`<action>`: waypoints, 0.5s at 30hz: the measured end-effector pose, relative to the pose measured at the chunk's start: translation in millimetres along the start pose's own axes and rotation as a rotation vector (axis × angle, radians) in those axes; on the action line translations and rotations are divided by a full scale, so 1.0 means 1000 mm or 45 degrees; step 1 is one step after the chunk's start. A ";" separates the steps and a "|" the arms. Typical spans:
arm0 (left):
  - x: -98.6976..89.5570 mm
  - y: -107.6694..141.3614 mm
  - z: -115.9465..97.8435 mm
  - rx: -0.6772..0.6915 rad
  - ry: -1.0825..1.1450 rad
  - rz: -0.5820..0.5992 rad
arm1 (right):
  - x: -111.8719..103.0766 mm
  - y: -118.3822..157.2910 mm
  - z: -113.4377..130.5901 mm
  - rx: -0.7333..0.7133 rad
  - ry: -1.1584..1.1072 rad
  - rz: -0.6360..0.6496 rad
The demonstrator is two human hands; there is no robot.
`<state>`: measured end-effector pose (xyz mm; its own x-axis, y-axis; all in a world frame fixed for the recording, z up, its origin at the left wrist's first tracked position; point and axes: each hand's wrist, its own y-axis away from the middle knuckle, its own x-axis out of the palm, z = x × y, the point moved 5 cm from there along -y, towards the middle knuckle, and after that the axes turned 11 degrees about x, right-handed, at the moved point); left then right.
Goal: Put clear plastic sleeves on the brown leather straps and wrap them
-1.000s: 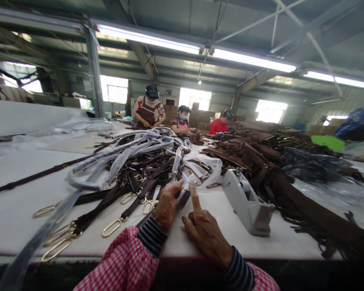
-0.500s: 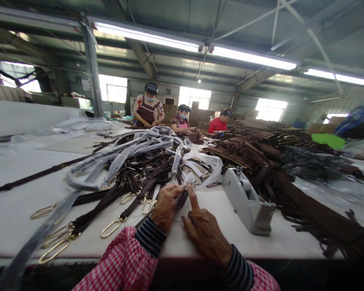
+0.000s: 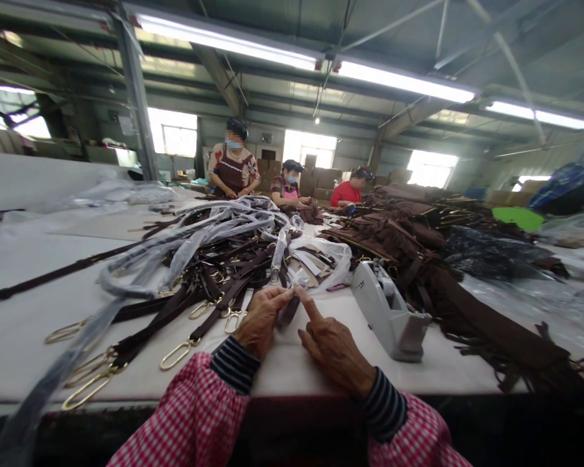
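My left hand (image 3: 264,318) is closed in a pinch on a dark brown strap (image 3: 288,312), whose far end is covered by crumpled clear plastic wrap (image 3: 300,279). The index finger of my right hand (image 3: 335,344) stretches forward and its tip touches that wrap. Its thumb stands apart from the finger and the others are curled, with nothing seen in them. Just right of this hand stands a grey tape dispenser (image 3: 394,318). To the left lies a heap of brown straps (image 3: 175,324) with gold oval rings (image 3: 176,355).
Plastic-wrapped tubular handles (image 3: 126,279) lie over the strap heap. A pile of brown fabric pieces (image 3: 491,337) fills the right side, near black plastic film (image 3: 486,256). Across the white table (image 3: 39,337) several people work, including a person in a brown apron (image 3: 233,172).
The view has shifted a little. My left hand has tilted the strap so more of it shows beneath the fingers. My right index finger stays at the wrap.
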<state>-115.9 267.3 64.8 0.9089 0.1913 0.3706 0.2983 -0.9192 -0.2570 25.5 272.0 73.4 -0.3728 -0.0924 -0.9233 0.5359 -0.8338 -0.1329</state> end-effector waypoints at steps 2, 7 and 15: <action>0.000 0.000 0.000 0.016 -0.021 0.008 | -0.001 -0.001 -0.003 0.004 0.003 0.011; -0.001 0.001 -0.002 0.011 0.074 -0.001 | 0.002 -0.004 -0.003 -0.011 -0.043 -0.007; -0.001 0.000 -0.004 0.011 0.306 -0.002 | -0.015 -0.014 0.008 -0.222 -0.247 -0.143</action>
<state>-118.3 265.2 67.8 0.8132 0.1047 0.5724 0.3033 -0.9157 -0.2635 17.9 280.9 92.2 -0.5659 -0.1211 -0.8155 0.5990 -0.7401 -0.3058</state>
